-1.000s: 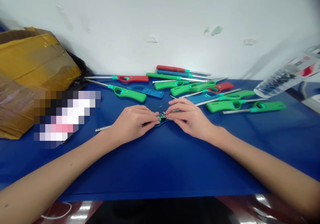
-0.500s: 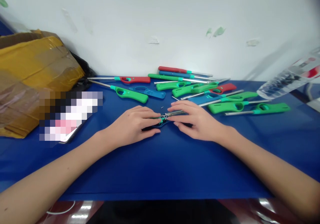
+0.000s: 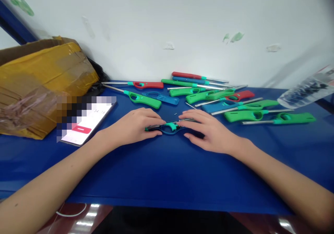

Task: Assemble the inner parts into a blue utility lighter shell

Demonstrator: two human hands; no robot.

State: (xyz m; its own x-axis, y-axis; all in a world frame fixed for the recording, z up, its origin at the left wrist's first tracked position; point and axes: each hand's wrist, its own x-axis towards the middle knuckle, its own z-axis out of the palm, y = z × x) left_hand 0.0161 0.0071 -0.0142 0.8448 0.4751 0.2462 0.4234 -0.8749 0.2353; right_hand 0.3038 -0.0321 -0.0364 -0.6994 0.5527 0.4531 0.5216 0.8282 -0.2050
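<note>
An opened blue gas lighter (image 3: 169,129) with a teal trigger lies low over the table between my hands, its inside parts partly showing. My left hand (image 3: 138,125) pinches its left end, thumb below and fingers on top. Over the right end, my right hand (image 3: 208,128) rests curled fingers on the lighter, the thumb on the near side; these fingers hide much of that end. A tiny loose metal piece (image 3: 175,114) lies just behind the lighter. Beyond it is a separate blue handle shell (image 3: 167,99).
Several red, green and blue lighters lie along the back, including a green one (image 3: 146,100) and a red one (image 3: 151,85). A phone (image 3: 82,129) and a taped carton (image 3: 47,67) stand left. A water bottle (image 3: 304,91) leans at right. Behind is a white wall (image 3: 146,25).
My hands have spread slightly apart, and the teal trigger and blue guard loop now show between them. The whole view has shifted, moving the background things rightward.
</note>
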